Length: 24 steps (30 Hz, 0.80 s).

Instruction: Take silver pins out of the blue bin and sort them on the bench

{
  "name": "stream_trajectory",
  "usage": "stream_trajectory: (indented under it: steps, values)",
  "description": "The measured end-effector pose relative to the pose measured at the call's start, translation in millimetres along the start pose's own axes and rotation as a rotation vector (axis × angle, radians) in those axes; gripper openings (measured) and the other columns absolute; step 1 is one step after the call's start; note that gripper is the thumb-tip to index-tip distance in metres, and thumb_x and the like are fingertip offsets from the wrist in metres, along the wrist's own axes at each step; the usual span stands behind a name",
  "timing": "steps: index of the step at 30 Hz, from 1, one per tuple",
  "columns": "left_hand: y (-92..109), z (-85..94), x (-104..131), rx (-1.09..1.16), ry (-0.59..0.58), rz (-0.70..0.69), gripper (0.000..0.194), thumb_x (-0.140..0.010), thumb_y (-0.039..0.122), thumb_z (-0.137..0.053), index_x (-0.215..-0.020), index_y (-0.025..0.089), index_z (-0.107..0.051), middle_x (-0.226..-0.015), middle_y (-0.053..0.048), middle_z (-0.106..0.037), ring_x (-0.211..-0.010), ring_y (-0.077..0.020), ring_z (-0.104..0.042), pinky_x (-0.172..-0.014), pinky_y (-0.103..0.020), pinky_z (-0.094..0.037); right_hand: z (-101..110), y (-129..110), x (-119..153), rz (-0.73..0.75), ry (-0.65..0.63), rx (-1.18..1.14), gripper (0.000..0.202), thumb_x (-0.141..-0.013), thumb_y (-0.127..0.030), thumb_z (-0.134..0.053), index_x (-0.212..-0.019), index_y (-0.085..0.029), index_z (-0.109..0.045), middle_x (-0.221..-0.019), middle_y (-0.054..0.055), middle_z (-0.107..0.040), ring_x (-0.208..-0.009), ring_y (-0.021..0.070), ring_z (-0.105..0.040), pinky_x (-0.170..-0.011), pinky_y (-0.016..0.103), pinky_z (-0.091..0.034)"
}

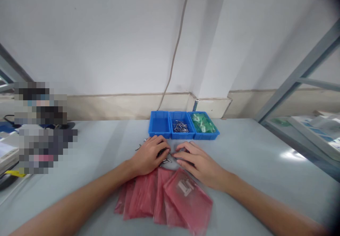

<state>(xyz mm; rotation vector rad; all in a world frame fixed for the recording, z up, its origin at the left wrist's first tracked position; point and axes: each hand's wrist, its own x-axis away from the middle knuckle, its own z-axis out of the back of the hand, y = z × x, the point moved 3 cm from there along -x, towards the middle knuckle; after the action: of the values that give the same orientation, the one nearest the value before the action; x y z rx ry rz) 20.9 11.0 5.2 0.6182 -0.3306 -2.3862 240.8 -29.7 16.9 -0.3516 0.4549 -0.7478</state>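
My left hand (152, 155) rests on the table with its fingers curled over a small heap of shiny metal pins (166, 161). Some of the pins show between its thumb and forefinger, and others poke out beyond the knuckles. Just to the right, my right hand (200, 163) has its fingers bent but apart, with the fingertips close to the pins. No item shows plainly in it. Below both hands lie several overlapping pink plastic bags (145, 197). The topmost bag (195, 204) has small pale pieces inside.
Three blue bins stand in a row behind my hands: a left bin (159, 122) with a bare bottom, a middle bin (182, 135) holding metal pins, and a right bin (207, 136) with green bags. A blurred-out person (45, 133) is at the left. Metal frames flank the table.
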Motion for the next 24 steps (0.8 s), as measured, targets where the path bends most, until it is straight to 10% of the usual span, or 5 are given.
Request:
stream_trajectory:
  steps: [24]
  values:
    - [0.0, 0.2, 0.0, -0.006, 0.021, -0.009, 0.020, -0.111, 0.027, -0.049, -0.111, 0.021, -0.068, -0.116, -0.006, -0.065, -0.107, -0.0223, -0.058, -0.098, -0.040, -0.048, -4.4, 0.2, 0.9, 0.058, -0.038, -0.016, 0.032, -0.111, -0.021, -0.052, -0.136, -0.029, -0.071, -0.126, 0.007, -0.069, -0.115, 0.0243, -0.062, -0.103, 0.043, -0.052]
